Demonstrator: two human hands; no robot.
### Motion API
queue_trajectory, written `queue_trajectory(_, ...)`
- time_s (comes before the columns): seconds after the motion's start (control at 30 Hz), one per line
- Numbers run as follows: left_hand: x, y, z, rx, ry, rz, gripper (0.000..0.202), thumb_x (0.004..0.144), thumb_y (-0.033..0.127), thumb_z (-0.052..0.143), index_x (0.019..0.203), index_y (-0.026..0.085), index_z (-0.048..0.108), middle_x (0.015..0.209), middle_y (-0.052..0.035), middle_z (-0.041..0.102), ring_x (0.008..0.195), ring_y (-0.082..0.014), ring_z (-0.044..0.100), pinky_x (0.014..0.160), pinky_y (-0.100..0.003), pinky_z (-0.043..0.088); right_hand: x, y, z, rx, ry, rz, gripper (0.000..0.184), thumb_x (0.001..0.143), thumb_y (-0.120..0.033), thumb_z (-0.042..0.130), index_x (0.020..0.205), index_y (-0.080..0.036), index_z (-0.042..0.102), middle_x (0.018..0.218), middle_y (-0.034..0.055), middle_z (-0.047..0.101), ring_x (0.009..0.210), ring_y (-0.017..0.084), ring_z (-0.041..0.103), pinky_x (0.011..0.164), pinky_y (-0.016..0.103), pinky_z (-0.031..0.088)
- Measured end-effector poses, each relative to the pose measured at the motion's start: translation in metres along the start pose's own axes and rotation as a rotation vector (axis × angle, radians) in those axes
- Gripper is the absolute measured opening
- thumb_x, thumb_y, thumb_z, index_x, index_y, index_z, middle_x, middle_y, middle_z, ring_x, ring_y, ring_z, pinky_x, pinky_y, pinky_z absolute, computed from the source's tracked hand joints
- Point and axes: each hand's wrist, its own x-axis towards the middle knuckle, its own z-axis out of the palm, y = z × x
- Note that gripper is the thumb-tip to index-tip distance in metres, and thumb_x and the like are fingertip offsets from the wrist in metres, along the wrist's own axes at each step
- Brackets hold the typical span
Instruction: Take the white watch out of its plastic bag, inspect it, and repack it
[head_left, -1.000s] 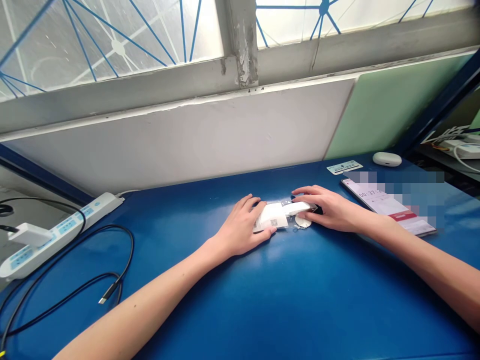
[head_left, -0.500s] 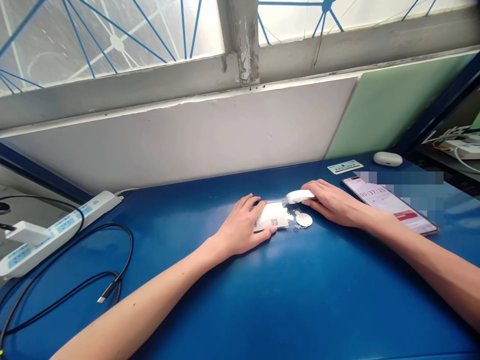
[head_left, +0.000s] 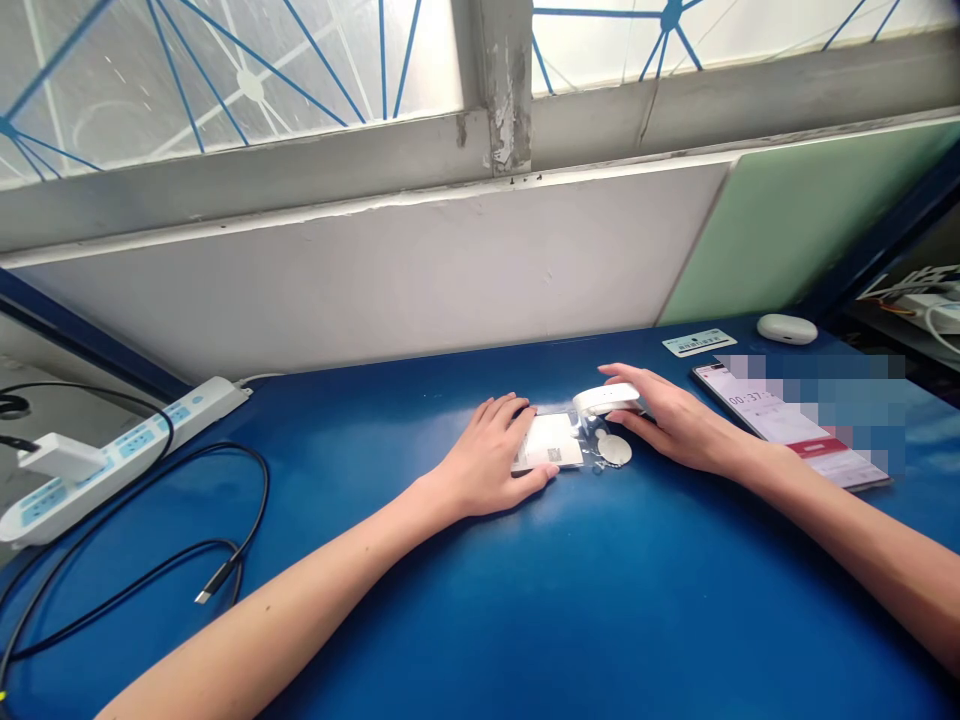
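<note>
My left hand (head_left: 487, 460) lies flat with its fingers stretched over the left part of a clear plastic packet, which has a white printed paper (head_left: 551, 440) with a small square code. At the packet's right end is a curved white plastic object (head_left: 604, 398) whose exact kind I cannot make out. My right hand (head_left: 667, 415) is around its right end, with fingers above and thumb below, spread apart. A round white disc (head_left: 615, 450) lies just below the curved object, beside the clear plastic.
To the right lie a phone (head_left: 780, 420) showing a timer, a printed card (head_left: 700, 343) and a white earbud case (head_left: 787, 329). On the left are a white power strip (head_left: 202, 400), a plugged-in charger (head_left: 64, 457) and a looped black cable (head_left: 262, 490). A wall panel (head_left: 375, 280) stands behind the blue table (head_left: 487, 620).
My right hand's fingers have opened away from the curved white object, showing more of its right end. My left hand stays on the packet. The whole view has shifted slightly.
</note>
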Motion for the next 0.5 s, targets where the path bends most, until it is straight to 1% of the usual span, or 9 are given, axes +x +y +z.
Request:
queue_trajectory(0.07, 0.000, 0.000, -0.001, -0.009, -0.002, 0.002, 0.070, 0.093, 0.056, 0.054, 0.144, 0.009, 0.043, 0.150, -0.0232, 0.046, 0.144, -0.0397, 0.037, 0.119, -0.059, 0.029, 0.000, -0.001, 0.000, 0.018, 0.047, 0.020, 0.062, 0.099, -0.039, 0.050, 0.153, -0.022, 0.027, 0.128, 0.0156, 0.065, 0.113, 0.031, 0.065, 0.093, 0.049, 0.055)
queue_trajectory(0.13, 0.001, 0.000, -0.001, -0.017, 0.000, 0.005, 0.068, 0.094, 0.055, 0.052, 0.142, 0.009, 0.044, 0.149, -0.0237, 0.046, 0.143, -0.0396, 0.037, 0.118, -0.059, 0.030, 0.001, -0.002, -0.001, 0.023, 0.091, 0.008, 0.064, 0.100, -0.037, 0.050, 0.155, -0.022, 0.023, 0.119, 0.0134, 0.068, 0.107, 0.030, 0.066, 0.091, 0.049, 0.056)
queue_trajectory(0.17, 0.001, 0.001, -0.002, -0.019, 0.004, 0.008, 0.065, 0.095, 0.055, 0.051, 0.141, 0.010, 0.045, 0.149, -0.0236, 0.047, 0.143, -0.0396, 0.038, 0.117, -0.059, 0.030, 0.001, -0.003, -0.003, 0.014, 0.116, -0.015, 0.061, 0.100, -0.035, 0.050, 0.155, -0.022, 0.026, 0.118, 0.0129, 0.068, 0.107, 0.030, 0.066, 0.092, 0.049, 0.055)
queue_trajectory(0.3, 0.003, 0.002, -0.005, -0.008, 0.008, 0.018, 0.055, 0.096, 0.051, 0.050, 0.137, 0.014, 0.048, 0.145, -0.0209, 0.051, 0.138, -0.0382, 0.044, 0.115, -0.059, 0.033, 0.003, -0.008, -0.007, -0.078, 0.224, -0.134, 0.045, 0.100, -0.027, 0.048, 0.144, -0.026, 0.046, 0.124, 0.0137, 0.065, 0.114, 0.033, 0.060, 0.097, 0.053, 0.051)
queue_trajectory(0.4, 0.003, 0.002, -0.005, -0.010, -0.006, 0.008, 0.059, 0.096, 0.052, 0.050, 0.140, 0.013, 0.045, 0.148, -0.0211, 0.049, 0.138, -0.0381, 0.044, 0.116, -0.058, 0.033, 0.003, -0.012, -0.008, -0.125, 0.259, -0.154, 0.041, 0.100, -0.025, 0.047, 0.141, -0.027, 0.050, 0.123, 0.0144, 0.064, 0.113, 0.034, 0.059, 0.096, 0.054, 0.051)
queue_trajectory(0.5, 0.003, 0.001, -0.003, -0.018, -0.008, -0.029, 0.066, 0.097, 0.056, 0.046, 0.143, 0.008, 0.042, 0.152, -0.0240, 0.043, 0.146, -0.0393, 0.034, 0.118, -0.057, 0.031, 0.003, -0.015, -0.006, -0.107, 0.246, -0.124, 0.039, 0.101, -0.026, 0.045, 0.139, -0.026, 0.050, 0.124, 0.0150, 0.062, 0.112, 0.033, 0.061, 0.095, 0.052, 0.053)
